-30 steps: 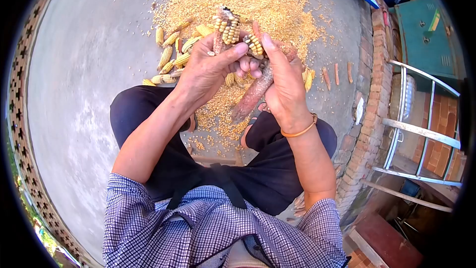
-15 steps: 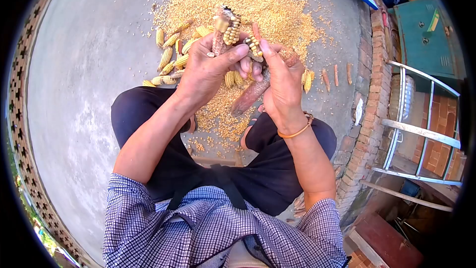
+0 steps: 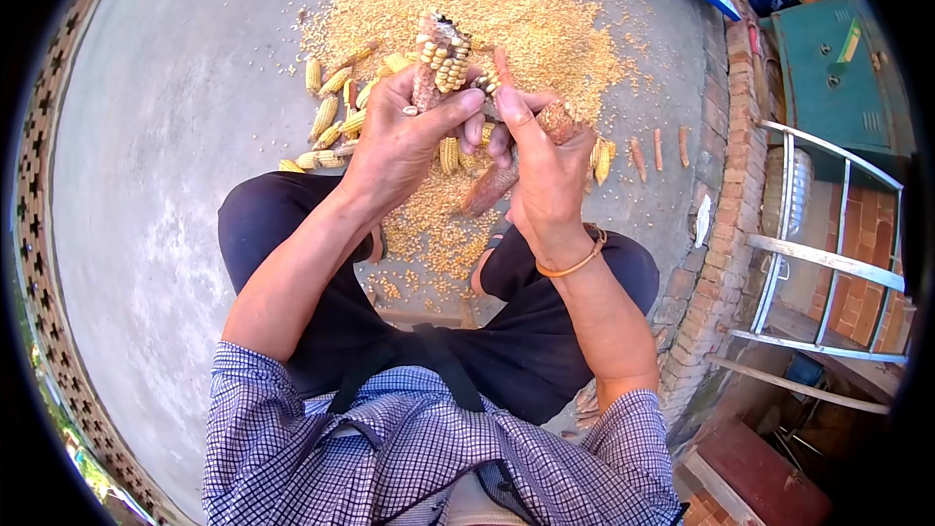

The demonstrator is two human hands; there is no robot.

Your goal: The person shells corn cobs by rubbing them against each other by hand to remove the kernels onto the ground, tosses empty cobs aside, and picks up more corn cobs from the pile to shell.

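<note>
My left hand [image 3: 390, 136] is closed on a partly shelled corn cob [image 3: 449, 63], which points up, with kernels left on one side and a dark tip. Its bare reddish side faces left. Between both thumbs sits a small cluster of kernels [image 3: 490, 84], partly covered by the fingers. Inside my right hand [image 3: 547, 170] a thick bare reddish corncob [image 3: 490, 191] lies slantwise across the palm, both ends sticking out; that hand's thumb and fingers press toward the kernel cluster. Whether the cluster belongs to the left hand's cob cannot be made out.
Beyond the hands spreads a heap of loose kernels [image 3: 506, 15]. Several ears of corn [image 3: 326, 115] lie at its left. Bare cobs [image 3: 658, 148] rest on the concrete at right, near a brick edge [image 3: 732, 166], a metal frame [image 3: 828, 258] and a green cabinet [image 3: 833, 73].
My right hand has shifted slightly left and its thumb has moved over the kernel cluster, so less of it shows. The left hand's cob has turned a little, showing more kernels.
</note>
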